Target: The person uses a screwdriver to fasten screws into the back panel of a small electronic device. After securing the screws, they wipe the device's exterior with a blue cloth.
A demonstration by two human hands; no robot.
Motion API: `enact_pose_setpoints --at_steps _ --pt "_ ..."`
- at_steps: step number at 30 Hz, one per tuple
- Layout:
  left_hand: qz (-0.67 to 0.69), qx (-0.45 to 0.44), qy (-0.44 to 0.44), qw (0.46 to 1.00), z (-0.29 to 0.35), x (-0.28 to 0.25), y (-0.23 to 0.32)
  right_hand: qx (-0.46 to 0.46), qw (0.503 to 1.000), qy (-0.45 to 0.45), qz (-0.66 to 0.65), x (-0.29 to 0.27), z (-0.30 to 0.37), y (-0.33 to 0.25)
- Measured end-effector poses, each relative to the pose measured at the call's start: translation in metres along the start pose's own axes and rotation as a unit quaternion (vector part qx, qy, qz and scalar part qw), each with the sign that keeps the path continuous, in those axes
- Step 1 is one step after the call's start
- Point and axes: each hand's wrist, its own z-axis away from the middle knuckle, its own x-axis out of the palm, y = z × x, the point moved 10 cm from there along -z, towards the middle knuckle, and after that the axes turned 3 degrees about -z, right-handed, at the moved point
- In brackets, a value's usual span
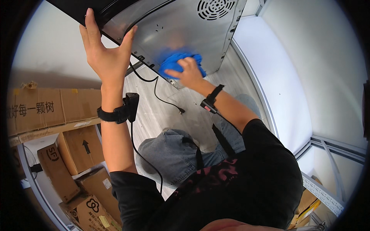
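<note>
A large appliance with a bare metal panel (165,42) and a round vent grille (216,8) stands tilted before me. My left hand (106,50) has its fingers spread and steadies the appliance's dark edge at the upper left. Bunched under my right hand (188,74) is a blue cloth (178,63), pressed against the lower part of the metal panel. A black power cord (156,82) hangs from the appliance, and its plug (181,111) lies on the floor. The face of the cloth against the metal is hidden.
Cardboard boxes (83,150) fill a metal shelf at the left, with a long carton (58,109) on top. At the right runs a white wall panel (269,77) in a metal frame. My bent knees (165,152) are close below, over the pale wood-look floor (154,98).
</note>
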Motion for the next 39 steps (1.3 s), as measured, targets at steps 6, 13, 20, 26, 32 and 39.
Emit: enact_pose_setpoints --at_steps 6,13,20,26,32,39 --pt "-0.042 -0.016 -0.006 0.999 -0.002 0.002 0.009 0.215 0.955 0.204 -0.016 -0.08 0.047 0.126" --pt "-0.059 -0.014 -0.024 0.998 0.0 0.007 0.004 0.228 0.949 0.213 -0.05 -0.053 0.027 0.075" --pt "-0.032 -0.034 -0.05 0.998 0.001 0.008 -0.002 -0.028 0.994 0.107 0.024 0.008 -0.001 -0.043" --pt "-0.033 -0.066 -0.049 0.996 0.003 0.009 -0.004 0.107 0.989 0.105 -0.012 0.0 0.034 0.038" --pt "-0.044 -0.051 -0.042 0.997 0.0 0.008 -0.001 0.109 0.989 0.1 0.018 -0.024 0.04 0.062" --pt "-0.052 -0.031 -0.033 0.998 0.003 0.008 -0.002 0.061 0.997 0.042 -0.007 0.003 0.02 0.001"
